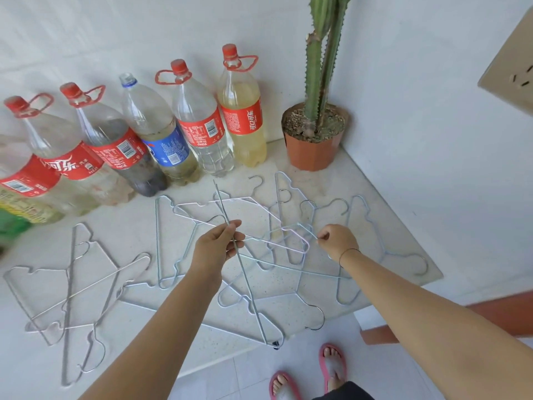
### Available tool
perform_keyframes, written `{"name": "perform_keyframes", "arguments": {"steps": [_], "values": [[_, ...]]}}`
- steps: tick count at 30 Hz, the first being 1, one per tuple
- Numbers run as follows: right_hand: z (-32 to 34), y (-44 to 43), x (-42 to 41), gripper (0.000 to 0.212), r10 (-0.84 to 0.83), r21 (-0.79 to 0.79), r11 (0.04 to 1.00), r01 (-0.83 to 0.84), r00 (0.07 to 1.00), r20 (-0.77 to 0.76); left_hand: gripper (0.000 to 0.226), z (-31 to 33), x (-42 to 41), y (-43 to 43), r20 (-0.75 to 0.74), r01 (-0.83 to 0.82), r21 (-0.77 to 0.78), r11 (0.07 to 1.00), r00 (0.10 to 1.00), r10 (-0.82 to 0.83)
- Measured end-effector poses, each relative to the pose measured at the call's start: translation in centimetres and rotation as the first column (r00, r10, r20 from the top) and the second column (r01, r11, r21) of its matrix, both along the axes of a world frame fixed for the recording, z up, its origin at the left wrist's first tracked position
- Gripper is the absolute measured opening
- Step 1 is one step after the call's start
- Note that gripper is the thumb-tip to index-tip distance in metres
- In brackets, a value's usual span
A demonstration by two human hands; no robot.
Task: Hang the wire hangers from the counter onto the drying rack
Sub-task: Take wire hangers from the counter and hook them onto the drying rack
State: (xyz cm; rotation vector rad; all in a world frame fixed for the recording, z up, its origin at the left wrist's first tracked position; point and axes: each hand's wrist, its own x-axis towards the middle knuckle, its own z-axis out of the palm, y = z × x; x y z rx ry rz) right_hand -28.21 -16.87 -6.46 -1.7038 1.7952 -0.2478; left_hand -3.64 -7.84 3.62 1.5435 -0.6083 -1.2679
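Along the wall stand bottles (202, 122), most with red Coca-Cola labels in Chinese script, one with a blue label. Wire hangers (72, 284) lie scattered across the counter (375, 197). The left hand (217, 245) pinches one hanger (245, 272) by its straight wire. The right hand (340, 241) pinches a pale pink hanger (300, 243) at its corner. A potted cactus (320, 82) stands in the corner.

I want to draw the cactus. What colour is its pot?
The cactus pot is orange-brown, like terracotta. It shows in the head view, in the counter's corner.
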Motion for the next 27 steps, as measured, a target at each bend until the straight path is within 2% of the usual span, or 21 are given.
{"name": "perform_keyframes", "arguments": {"steps": [5, 10, 13, 18, 23, 27], "values": [[2.2, -0.1, -0.2, 0.007, -0.013, -0.07, 0.997, 0.025, 0.987, 0.161, 0.018, 0.5, 0.6, 0.1, 0.002, -0.009, -0.002, 1.0, 1.0, 0.009], [7.5, -0.4, 1.0, 0.008, 0.185, -0.18, 0.975, -0.132, 0.929, 0.32, 0.017, 1.8, 0.5, -0.7, 0.069, 0.062, -0.043, 0.997, 0.996, -0.059], [10.6, -1.1, 1.9, 0.013, 0.286, -0.257, 0.943, -0.211, 0.91, 0.302, 0.017, 2.6, 0.5, -1.1, 0.088, 0.102, -0.077, 0.992, 0.992, -0.095], [14.7, -3.7, 2.1, 0.006, 0.322, -0.382, 0.894, -0.233, 0.928, 0.186, 0.019, 4.5, 1.9, -1.3, 0.009, 0.064, -0.092, 0.994, 0.998, -0.063], [17.6, -4.9, 3.3, 0.013, 0.385, -0.392, 0.867, -0.307, 0.913, 0.137, 0.019, 6.2, 4.2, -1.2, 0.012, 0.038, -0.119, 0.992, 0.999, -0.037], [18.8, -3.9, 6.9, 0.014, 0.46, -0.332, 0.859, -0.39, 0.873, 0.163, 0.007, 7.4, 4.0, -1.1, 0.005, 0.132, -0.125, 0.983, 0.991, -0.132]]}}
